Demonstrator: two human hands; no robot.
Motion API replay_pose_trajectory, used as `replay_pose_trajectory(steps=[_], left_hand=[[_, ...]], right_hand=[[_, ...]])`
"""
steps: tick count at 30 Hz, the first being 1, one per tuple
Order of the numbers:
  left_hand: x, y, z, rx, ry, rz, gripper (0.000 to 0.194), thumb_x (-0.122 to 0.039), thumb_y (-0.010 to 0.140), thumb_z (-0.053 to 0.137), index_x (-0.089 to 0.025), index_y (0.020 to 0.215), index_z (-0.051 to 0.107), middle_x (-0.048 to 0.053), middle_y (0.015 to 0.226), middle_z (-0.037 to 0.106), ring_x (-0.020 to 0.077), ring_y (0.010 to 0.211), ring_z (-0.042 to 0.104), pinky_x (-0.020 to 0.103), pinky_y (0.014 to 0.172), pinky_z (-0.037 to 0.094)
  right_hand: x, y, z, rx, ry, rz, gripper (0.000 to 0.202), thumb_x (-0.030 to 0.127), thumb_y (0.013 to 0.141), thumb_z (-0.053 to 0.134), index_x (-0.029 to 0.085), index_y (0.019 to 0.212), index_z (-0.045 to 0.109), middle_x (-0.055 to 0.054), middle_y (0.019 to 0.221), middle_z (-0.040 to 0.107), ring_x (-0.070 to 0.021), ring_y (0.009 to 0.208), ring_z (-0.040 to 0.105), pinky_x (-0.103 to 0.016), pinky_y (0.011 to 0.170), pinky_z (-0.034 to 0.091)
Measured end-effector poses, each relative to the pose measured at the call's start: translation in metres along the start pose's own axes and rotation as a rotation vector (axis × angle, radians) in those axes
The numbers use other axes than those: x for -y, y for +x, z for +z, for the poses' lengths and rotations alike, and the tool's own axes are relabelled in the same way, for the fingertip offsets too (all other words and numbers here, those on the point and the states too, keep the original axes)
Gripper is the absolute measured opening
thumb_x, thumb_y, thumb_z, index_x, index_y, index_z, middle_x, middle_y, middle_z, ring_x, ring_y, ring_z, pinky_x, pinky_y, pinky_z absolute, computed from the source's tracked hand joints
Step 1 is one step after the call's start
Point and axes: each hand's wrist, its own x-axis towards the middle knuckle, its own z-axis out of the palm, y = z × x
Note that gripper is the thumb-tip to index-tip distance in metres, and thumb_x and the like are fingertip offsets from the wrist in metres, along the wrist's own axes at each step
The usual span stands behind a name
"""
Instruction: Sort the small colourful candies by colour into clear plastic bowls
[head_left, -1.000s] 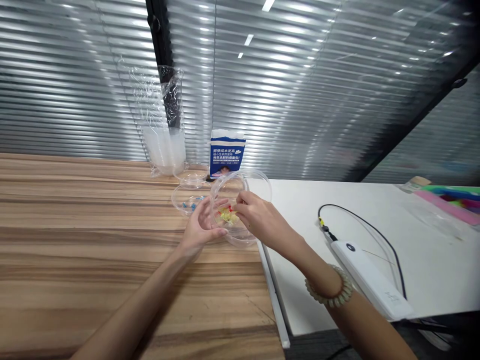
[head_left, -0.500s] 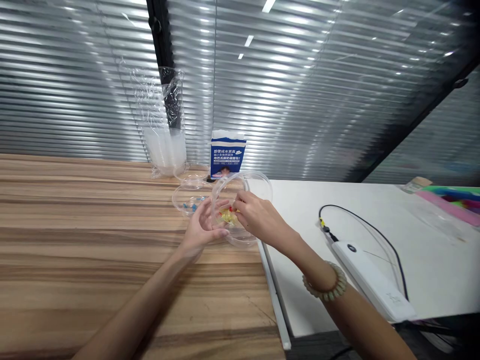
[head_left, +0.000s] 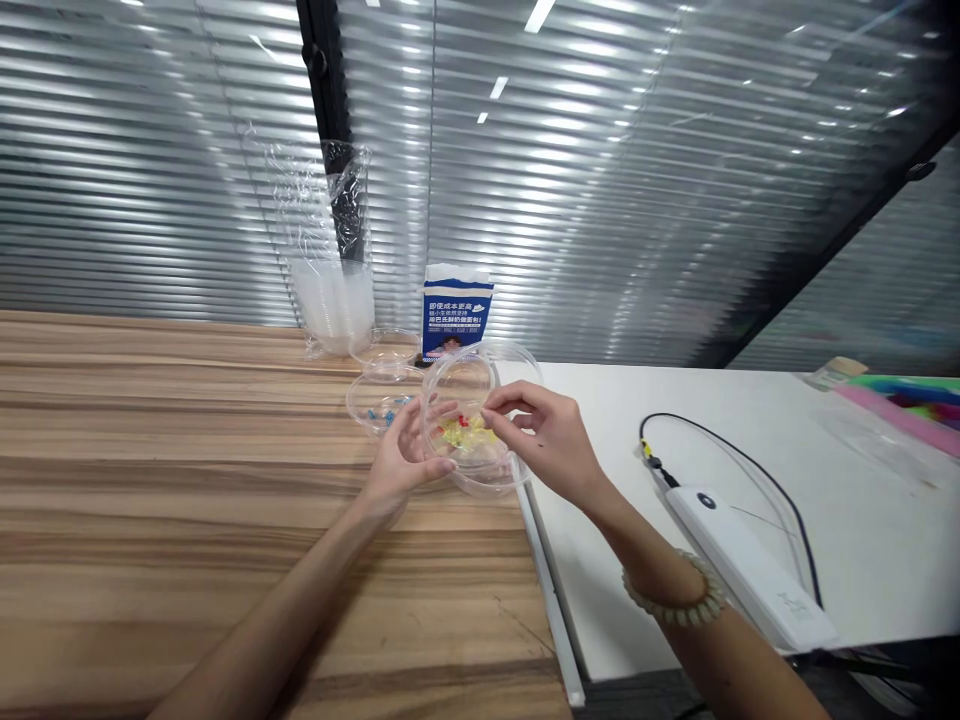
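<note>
My left hand (head_left: 401,458) holds a clear plastic bowl (head_left: 480,463) by its left side, thumb in front and fingers behind; the bowl is tilted toward me. Small yellow and red pieces (head_left: 466,432) show through it. Over its right side my right hand (head_left: 551,435) is closed in a pinch, and whatever may be between the fingertips is too small to name. Behind my left fingers stands another clear bowl (head_left: 358,385) with small blue pieces (head_left: 379,414) in it. A further clear round shape overlaps the held bowl on its right.
A bagged stack of translucent containers (head_left: 334,305) stands at the back, near a clear container (head_left: 385,345) and a blue-and-white packet (head_left: 454,315). On the white table (head_left: 600,600) lie a white device (head_left: 750,560) with a black cable (head_left: 757,465) and colourful items (head_left: 915,400).
My right hand has drawn back to the right from the pieces, its fingertips still pinched. More yellow and red pieces show. My left hand and the bowl stay nearly in place.
</note>
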Motion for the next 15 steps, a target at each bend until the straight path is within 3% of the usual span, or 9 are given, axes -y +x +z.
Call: replay_pose_trajectory(steps=[3,6,15], left_hand=[[-0.001,0.000,0.001,-0.009,-0.003,-0.001,0.081,-0.023,0.049,0.089,-0.022,0.120,0.051,0.016,0.132,0.055,0.0360,0.127,0.048,0.044,0.095,0.049],[-0.001,0.000,0.002,-0.021,-0.011,-0.004,0.080,-0.023,0.049,0.089,-0.022,0.119,0.052,0.015,0.131,0.056,0.0352,0.127,0.047,0.044,0.097,0.047],[-0.004,0.000,0.001,-0.041,0.013,0.016,0.078,-0.024,0.051,0.088,-0.023,0.119,0.052,0.014,0.131,0.055,0.0331,0.126,0.048,0.040,0.093,0.049]], right_hand=[[0.000,-0.003,-0.004,0.001,0.331,0.193,0.024,0.037,0.075,0.071,0.015,0.082,0.064,-0.004,0.071,0.066,-0.0157,0.067,0.064,-0.024,0.050,0.049],[-0.002,-0.005,-0.008,-0.010,0.482,0.286,0.032,0.036,0.068,0.078,0.014,0.088,0.065,-0.004,0.072,0.067,-0.0145,0.065,0.064,-0.023,0.051,0.049],[0.000,-0.027,-0.027,0.012,0.418,0.327,0.025,0.036,0.077,0.071,0.016,0.090,0.065,-0.004,0.072,0.066,-0.0136,0.064,0.061,-0.025,0.055,0.051]])
